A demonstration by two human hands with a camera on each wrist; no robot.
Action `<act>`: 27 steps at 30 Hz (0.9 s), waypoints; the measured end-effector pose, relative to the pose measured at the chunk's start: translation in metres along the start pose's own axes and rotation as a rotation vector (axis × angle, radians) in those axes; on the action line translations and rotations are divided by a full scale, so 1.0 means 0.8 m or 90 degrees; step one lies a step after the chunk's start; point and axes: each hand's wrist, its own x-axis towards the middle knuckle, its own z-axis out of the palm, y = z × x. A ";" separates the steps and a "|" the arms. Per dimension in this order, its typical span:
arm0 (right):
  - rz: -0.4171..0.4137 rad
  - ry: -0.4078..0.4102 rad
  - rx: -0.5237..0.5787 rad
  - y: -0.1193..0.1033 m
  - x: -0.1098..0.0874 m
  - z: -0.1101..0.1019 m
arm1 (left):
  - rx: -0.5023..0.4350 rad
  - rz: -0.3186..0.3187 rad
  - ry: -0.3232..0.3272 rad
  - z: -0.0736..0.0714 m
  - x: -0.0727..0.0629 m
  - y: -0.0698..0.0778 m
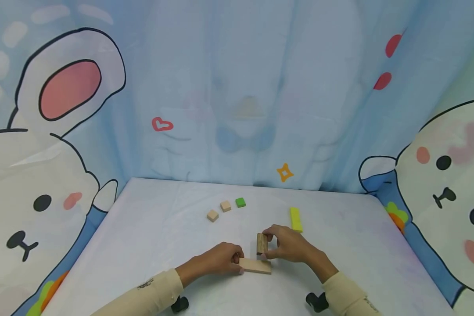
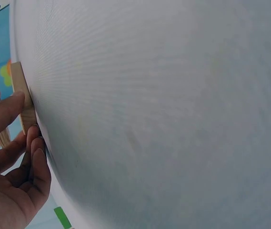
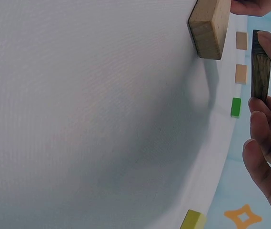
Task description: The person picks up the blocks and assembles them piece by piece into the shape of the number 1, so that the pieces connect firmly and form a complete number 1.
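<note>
With thumb and fingers my left hand (image 1: 223, 258) pinches the left end of a flat, pale wooden block (image 1: 255, 265) low at the tabletop. In the left wrist view the same pale block (image 2: 23, 93) shows between that thumb and the fingertips. My right hand (image 1: 288, 244) holds a darker brown wooden block (image 1: 262, 244) by its ends, just behind the pale one. The right wrist view shows this dark block (image 3: 260, 67) raised off the cloth, between thumb and fingertip. From the head view I cannot tell whether the two blocks touch.
Two small pale cubes (image 1: 219, 211) and a green block (image 1: 240, 202) lie farther back, left of centre. A yellow block (image 1: 296, 220) lies behind the right hand. Black objects (image 1: 317, 302) sit by both forearms. A printed curtain (image 1: 245, 87) hangs behind the white table (image 1: 162, 215).
</note>
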 end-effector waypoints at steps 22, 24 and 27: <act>-0.027 -0.019 -0.031 -0.008 0.004 0.017 | -0.002 -0.024 0.000 0.004 -0.006 0.001; -0.027 -0.018 -0.036 -0.009 0.004 0.016 | 0.001 -0.020 0.000 0.003 -0.004 0.000; -0.023 -0.017 -0.041 -0.009 0.003 0.013 | 0.001 -0.013 -0.002 0.002 -0.001 0.001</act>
